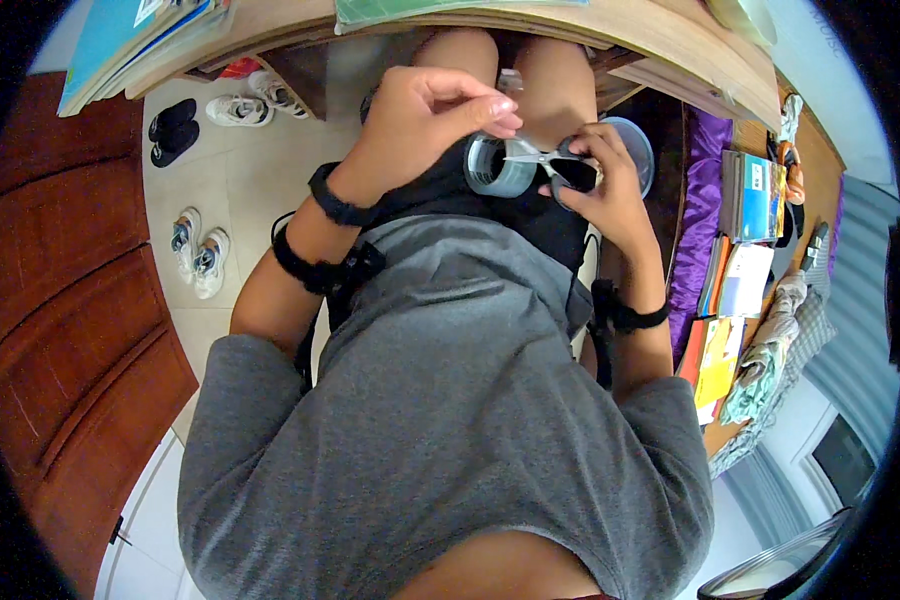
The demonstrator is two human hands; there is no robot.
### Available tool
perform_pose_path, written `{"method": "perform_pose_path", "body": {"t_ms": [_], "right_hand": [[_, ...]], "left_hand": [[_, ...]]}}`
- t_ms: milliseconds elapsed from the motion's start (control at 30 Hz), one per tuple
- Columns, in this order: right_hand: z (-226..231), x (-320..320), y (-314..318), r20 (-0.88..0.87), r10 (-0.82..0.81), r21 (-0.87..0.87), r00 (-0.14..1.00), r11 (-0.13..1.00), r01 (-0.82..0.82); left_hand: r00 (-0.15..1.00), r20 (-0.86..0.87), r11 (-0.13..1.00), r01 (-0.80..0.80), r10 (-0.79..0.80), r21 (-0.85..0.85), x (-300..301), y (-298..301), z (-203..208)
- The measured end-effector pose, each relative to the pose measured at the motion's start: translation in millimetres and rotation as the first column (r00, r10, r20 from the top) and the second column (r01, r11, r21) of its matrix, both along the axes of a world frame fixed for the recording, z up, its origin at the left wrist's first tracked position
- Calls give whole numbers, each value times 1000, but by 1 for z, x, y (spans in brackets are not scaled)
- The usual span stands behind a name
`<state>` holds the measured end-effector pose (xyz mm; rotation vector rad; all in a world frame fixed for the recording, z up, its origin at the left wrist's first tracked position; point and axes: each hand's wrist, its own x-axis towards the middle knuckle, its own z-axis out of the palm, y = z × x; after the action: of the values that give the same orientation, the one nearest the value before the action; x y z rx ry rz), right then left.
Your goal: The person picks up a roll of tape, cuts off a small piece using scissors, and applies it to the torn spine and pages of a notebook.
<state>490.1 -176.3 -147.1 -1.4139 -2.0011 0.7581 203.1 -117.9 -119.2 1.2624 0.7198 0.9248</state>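
Observation:
My right hand (610,180) has its fingers through the dark handles of a pair of scissors (526,158). The blades are apart and point left. On my lap, just below them, rests a roll of clear tape (494,182), tilted so that its round opening shows. Over the roll, my left hand (445,112) is closed in a pinch on a clear strip of tape (511,80), a bit of which shows past the fingertips. Whether the blades touch the strip I cannot tell. A black band is on each wrist.
A wooden desk (270,38) runs ahead, bearing books (135,50). Behind my right hand stands a round translucent container (638,150). Books (745,280), purple cloth (705,180) and crumpled clothes (775,345) lie to the right. Shoes (208,262) and black slippers (174,132) are on the floor left.

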Motion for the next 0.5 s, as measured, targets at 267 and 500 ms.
{"method": "perform_pose_path", "body": {"t_ms": [267,500], "right_hand": [[72,48,3,62,-441,305,895,862,404],[128,59,121,503,-580,309,641,813,493]], "left_hand": [[835,-459,667,157,305,729,-5,-51,140],[785,-252,643,-229,566,731,4,-91,183]]}}
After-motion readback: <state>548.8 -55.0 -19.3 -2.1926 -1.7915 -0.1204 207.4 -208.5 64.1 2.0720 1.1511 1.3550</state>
